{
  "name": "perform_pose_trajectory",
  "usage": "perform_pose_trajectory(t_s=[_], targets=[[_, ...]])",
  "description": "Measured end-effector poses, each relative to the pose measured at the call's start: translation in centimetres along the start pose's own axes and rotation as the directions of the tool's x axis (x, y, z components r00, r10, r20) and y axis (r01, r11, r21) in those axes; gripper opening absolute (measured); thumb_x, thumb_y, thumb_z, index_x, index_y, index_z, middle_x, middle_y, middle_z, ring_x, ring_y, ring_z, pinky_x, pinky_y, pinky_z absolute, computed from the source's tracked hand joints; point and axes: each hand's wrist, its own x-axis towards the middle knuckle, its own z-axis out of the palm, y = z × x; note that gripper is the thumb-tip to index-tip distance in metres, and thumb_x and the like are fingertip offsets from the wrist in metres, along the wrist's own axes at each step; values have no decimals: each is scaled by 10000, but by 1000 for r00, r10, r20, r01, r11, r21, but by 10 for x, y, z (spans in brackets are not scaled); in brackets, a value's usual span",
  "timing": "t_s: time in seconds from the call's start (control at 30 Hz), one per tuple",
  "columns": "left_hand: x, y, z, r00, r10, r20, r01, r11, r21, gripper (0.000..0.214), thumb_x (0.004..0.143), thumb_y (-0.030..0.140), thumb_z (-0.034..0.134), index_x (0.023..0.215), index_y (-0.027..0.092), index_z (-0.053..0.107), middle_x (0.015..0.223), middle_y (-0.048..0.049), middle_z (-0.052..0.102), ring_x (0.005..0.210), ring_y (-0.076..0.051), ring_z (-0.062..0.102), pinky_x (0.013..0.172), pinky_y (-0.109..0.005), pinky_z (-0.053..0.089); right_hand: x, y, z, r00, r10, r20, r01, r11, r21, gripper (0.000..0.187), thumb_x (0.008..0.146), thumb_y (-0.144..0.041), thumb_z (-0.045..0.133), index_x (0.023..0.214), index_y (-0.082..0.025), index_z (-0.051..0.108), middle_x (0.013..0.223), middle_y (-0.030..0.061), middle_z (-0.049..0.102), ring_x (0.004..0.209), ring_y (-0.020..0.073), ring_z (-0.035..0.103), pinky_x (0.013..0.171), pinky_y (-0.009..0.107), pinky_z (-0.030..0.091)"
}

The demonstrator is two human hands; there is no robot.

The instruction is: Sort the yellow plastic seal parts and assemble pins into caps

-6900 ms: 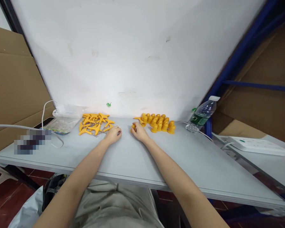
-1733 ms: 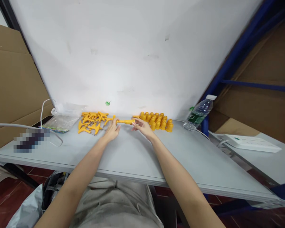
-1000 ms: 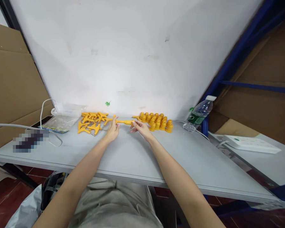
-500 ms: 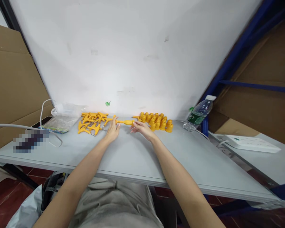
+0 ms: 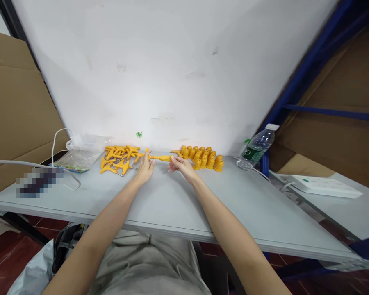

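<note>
A thin yellow plastic rod piece (image 5: 160, 157) stretches sideways between my two hands near the back of the grey table (image 5: 172, 200). My left hand (image 5: 145, 169) pinches its left end, beside a heap of yellow T-shaped pieces with small chains (image 5: 119, 159). My right hand (image 5: 181, 166) pinches the thicker right end, just left of a cluster of several upright yellow caps (image 5: 204, 157).
A white wall panel stands right behind the parts. A clear plastic bag (image 5: 80, 157) and a white cable (image 5: 57, 143) lie at the left. A water bottle (image 5: 256, 147) stands at the right, with a white power strip (image 5: 321, 185) on a neighbouring table. Cardboard flanks both sides.
6.9 s ago my hands rested apart on the table, the right on a yellow cap. Since 1.7 s ago both hold the yellow rod between them, barely moving.
</note>
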Motion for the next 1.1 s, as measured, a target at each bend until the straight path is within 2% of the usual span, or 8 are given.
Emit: perform_pose_trajectory(t_s=[0.17, 0.3, 0.4, 0.5, 0.57, 1.1], targets=[[0, -1, 1, 1000, 16, -11, -16, 1000, 8, 535, 953, 525, 378, 1410, 251, 328, 1433, -165, 380, 1111, -217, 558, 1013, -447, 424, -1, -3, 3, 998, 69, -8, -68, 995, 67, 460, 746, -646, 665, 814, -192, 627, 760, 46, 700, 591, 150, 648, 612, 281, 504], [1, -4, 2, 998, 56, -38, -55, 998, 14, 538, 951, 544, 366, 1405, 257, 337, 1423, -164, 396, 1096, -214, 566, 1021, -461, 416, -2, -5, 3, 992, 123, 38, -127, 985, 114, 367, 815, -553, 648, 841, -188, 616, 811, 48, 712, 601, 133, 657, 610, 256, 505], [2, -7, 3, 997, 59, -46, -58, 998, 21, 549, 947, 552, 367, 1402, 246, 344, 1405, -171, 410, 1103, -223, 567, 1026, -472, 410, -2, -5, 2, 992, 108, 59, -116, 982, 150, 325, 850, -502, 626, 978, -204, 608, 840, 41, 719, 611, 140, 667, 611, 267, 513], [3, -9, 4, 996, 65, -55, -63, 998, 23, 554, 944, 552, 376, 1409, 253, 337, 1414, -167, 403, 1106, -224, 568, 1027, -476, 409, -2, -3, 2, 996, 66, 52, -74, 984, 161, 395, 848, -463, 642, 1154, -228, 556, 840, 27, 721, 619, 145, 672, 607, 273, 514], [3, -10, 4, 996, 67, -62, -66, 998, 22, 552, 943, 549, 382, 1411, 261, 337, 1426, -163, 396, 1107, -222, 569, 1028, -475, 410, -1, -1, 2, 998, 46, 43, -52, 988, 142, 435, 835, -449, 660, 1190, -227, 543, 827, 25, 719, 616, 145, 672, 602, 274, 513], [2, -8, 2, 997, 56, -54, -56, 998, -8, 580, 928, 573, 400, 1418, 268, 344, 1459, -167, 370, 1103, -227, 581, 1023, -477, 422, 0, 2, 6, 997, 57, -42, -53, 995, 89, 412, 818, -474, 677, 1113, -201, 586, 715, 22, 703, 560, 142, 662, 575, 265, 514]])
